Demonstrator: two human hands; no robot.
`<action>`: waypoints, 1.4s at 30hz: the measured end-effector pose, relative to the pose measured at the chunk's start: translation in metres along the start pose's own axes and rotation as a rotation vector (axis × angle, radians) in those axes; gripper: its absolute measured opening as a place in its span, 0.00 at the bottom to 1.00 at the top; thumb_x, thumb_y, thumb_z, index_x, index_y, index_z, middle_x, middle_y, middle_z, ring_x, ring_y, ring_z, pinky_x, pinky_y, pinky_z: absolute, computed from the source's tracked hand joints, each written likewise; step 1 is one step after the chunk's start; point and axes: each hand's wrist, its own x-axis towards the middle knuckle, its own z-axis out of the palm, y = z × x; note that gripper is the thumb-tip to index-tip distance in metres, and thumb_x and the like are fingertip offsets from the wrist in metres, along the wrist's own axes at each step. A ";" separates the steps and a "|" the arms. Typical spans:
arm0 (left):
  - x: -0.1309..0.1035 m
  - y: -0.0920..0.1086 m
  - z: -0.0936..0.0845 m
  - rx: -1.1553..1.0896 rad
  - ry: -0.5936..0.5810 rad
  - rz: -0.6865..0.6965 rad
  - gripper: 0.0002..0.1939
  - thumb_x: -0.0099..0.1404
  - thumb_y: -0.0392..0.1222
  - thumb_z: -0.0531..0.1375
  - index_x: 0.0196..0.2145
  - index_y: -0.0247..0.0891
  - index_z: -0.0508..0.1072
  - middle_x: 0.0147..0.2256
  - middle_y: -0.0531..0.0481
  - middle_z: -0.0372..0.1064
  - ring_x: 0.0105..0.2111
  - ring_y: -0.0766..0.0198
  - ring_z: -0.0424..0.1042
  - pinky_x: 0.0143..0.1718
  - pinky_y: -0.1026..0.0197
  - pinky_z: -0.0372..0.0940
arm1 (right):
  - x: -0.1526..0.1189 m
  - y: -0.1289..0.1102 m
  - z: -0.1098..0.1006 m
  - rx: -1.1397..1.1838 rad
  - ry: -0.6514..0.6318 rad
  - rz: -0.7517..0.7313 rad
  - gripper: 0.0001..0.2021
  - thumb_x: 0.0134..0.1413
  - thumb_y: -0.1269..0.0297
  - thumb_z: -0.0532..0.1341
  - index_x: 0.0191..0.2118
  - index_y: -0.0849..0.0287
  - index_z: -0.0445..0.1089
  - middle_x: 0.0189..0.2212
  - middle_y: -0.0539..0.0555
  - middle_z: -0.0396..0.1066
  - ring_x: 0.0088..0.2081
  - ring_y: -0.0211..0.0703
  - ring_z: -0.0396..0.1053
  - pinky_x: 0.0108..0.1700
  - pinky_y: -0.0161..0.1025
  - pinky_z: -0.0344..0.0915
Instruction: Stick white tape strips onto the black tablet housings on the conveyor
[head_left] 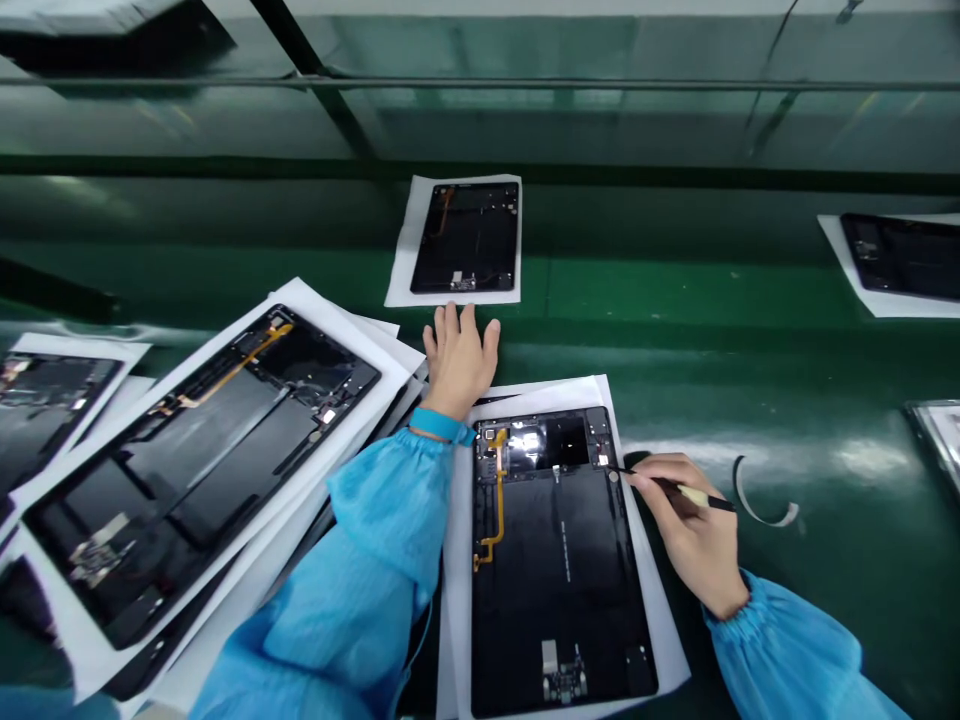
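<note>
In the head view, the right hand (690,528) was pinched on a slim tool (697,496), its tip near the far right corner of the near tablet (559,590), which lay on white paper (664,660). The left hand (459,365), its fingers spread apart, was just beside the sheet (403,265) under the far tablet (469,240); another tablet (225,440) lay at left.

1 head-worn camera looks forward and down from near above the open tablet (592,590) and green bench (862,540).
</note>
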 end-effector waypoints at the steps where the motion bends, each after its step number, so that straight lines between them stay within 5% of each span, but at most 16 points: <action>1: -0.004 0.004 -0.003 -0.007 -0.002 0.002 0.23 0.72 0.44 0.51 0.60 0.30 0.61 0.63 0.26 0.54 0.66 0.36 0.48 0.61 0.27 0.43 | 0.000 0.000 0.000 0.007 0.013 -0.001 0.05 0.59 0.73 0.62 0.36 0.55 0.72 0.33 0.52 0.73 0.38 0.44 0.72 0.41 0.42 0.69; 6: -0.060 0.038 -0.027 -0.204 -0.106 0.305 0.17 0.72 0.45 0.53 0.54 0.38 0.70 0.58 0.39 0.64 0.60 0.51 0.62 0.60 0.45 0.59 | 0.000 -0.003 0.001 0.032 0.032 0.010 0.07 0.58 0.75 0.63 0.36 0.54 0.72 0.34 0.51 0.73 0.38 0.42 0.72 0.41 0.41 0.69; 11: -0.109 0.057 -0.021 -0.264 -0.304 0.488 0.11 0.69 0.43 0.59 0.47 0.43 0.76 0.54 0.45 0.68 0.56 0.51 0.65 0.55 0.43 0.62 | 0.001 -0.006 0.002 0.029 0.016 0.004 0.08 0.57 0.76 0.63 0.37 0.54 0.73 0.34 0.50 0.73 0.37 0.39 0.72 0.40 0.38 0.69; 18: -0.112 0.058 -0.018 -0.371 -0.308 0.447 0.05 0.68 0.38 0.61 0.35 0.42 0.78 0.53 0.48 0.70 0.57 0.51 0.64 0.55 0.44 0.60 | 0.001 -0.007 0.003 0.022 -0.003 0.008 0.08 0.57 0.76 0.63 0.37 0.54 0.73 0.33 0.49 0.73 0.36 0.37 0.72 0.40 0.36 0.69; 26: -0.127 0.054 -0.019 -0.322 -0.396 0.358 0.05 0.66 0.34 0.59 0.32 0.40 0.72 0.55 0.47 0.67 0.58 0.50 0.61 0.57 0.43 0.57 | 0.000 -0.006 0.003 0.006 0.008 0.022 0.08 0.58 0.76 0.63 0.37 0.55 0.73 0.34 0.50 0.73 0.36 0.38 0.72 0.40 0.37 0.69; 34: -0.126 0.059 -0.016 -0.287 -0.351 0.361 0.05 0.63 0.31 0.61 0.31 0.40 0.70 0.53 0.47 0.67 0.56 0.51 0.64 0.55 0.46 0.57 | 0.001 -0.008 0.003 0.030 0.051 -0.003 0.09 0.56 0.77 0.64 0.38 0.54 0.73 0.33 0.49 0.74 0.36 0.39 0.73 0.39 0.38 0.70; 42: -0.125 0.062 -0.017 -0.290 -0.336 0.372 0.05 0.64 0.31 0.60 0.32 0.40 0.70 0.52 0.46 0.67 0.55 0.52 0.64 0.54 0.48 0.58 | 0.005 -0.006 0.005 0.067 -0.038 0.029 0.08 0.54 0.76 0.66 0.35 0.52 0.76 0.33 0.47 0.78 0.36 0.39 0.76 0.41 0.36 0.72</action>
